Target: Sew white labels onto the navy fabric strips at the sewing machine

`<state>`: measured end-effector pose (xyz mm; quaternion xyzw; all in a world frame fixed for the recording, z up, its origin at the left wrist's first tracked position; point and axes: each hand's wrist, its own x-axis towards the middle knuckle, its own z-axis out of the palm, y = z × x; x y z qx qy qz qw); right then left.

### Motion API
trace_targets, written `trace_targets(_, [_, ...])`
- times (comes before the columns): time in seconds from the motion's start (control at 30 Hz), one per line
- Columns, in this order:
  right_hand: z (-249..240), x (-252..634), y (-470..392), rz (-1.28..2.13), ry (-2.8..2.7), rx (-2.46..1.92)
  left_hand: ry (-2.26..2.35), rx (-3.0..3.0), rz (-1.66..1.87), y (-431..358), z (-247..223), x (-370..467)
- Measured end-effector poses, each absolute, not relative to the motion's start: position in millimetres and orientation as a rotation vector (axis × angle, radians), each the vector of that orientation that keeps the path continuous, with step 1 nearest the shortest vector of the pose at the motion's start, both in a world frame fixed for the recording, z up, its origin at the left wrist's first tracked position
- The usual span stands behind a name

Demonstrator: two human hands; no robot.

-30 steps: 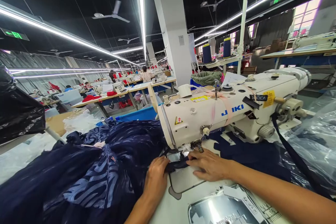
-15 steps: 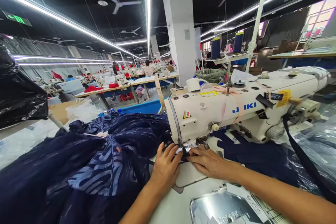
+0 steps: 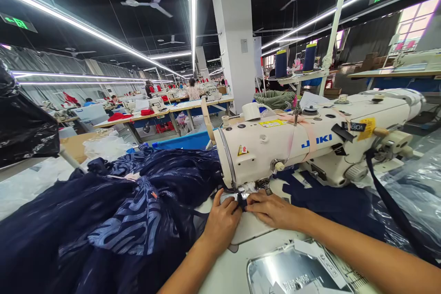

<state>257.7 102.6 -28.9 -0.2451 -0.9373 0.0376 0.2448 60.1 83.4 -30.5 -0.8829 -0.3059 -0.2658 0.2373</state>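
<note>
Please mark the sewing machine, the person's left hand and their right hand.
Sewing machine (image 3: 317, 141): head view, on the blue lettering along its arm.
Left hand (image 3: 222, 223): head view, on the back of the hand.
Right hand (image 3: 274, 211): head view, also on its back.

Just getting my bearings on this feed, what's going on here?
A person has both bare hands at a white sewing machine. The left hand and right hand are close together in front of the machine's head, at a small dark piece of cloth; whether they grip it or only press it is hard to tell. A heap of navy patterned fabric lies to the left, and more dark cloth lies to the right.
</note>
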Motion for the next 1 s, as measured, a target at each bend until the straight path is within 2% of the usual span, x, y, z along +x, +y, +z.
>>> trace_targets(0.17, [-28.0, 255.0, 98.2, -0.204, -2.662, -0.643, -0.822, -2.372, -0.607, 55.6, -20.4, 56.9])
trace_targets(0.33, [-31.6, 252.9, 98.1, -0.339, -2.642, -0.604, -1.28, -2.197, -0.503, 44.4, -19.6, 44.3])
trace_targets(0.5, [-33.8, 254.4, 96.1, -0.327, -2.625, -0.6, -1.302, -2.3, -0.58, 48.1, -21.2, 40.2])
trace_targets(0.77, [-29.8, 254.3, 93.0, -0.305, -2.58, -0.655, -0.943, -2.279, -0.74, 51.8, -12.9, 48.0])
trace_targets(1.0, [-28.1, 255.2, 93.6, -0.203, -2.592, -0.664, -0.942, -2.634, -0.525, 62.6, -13.0, 51.0])
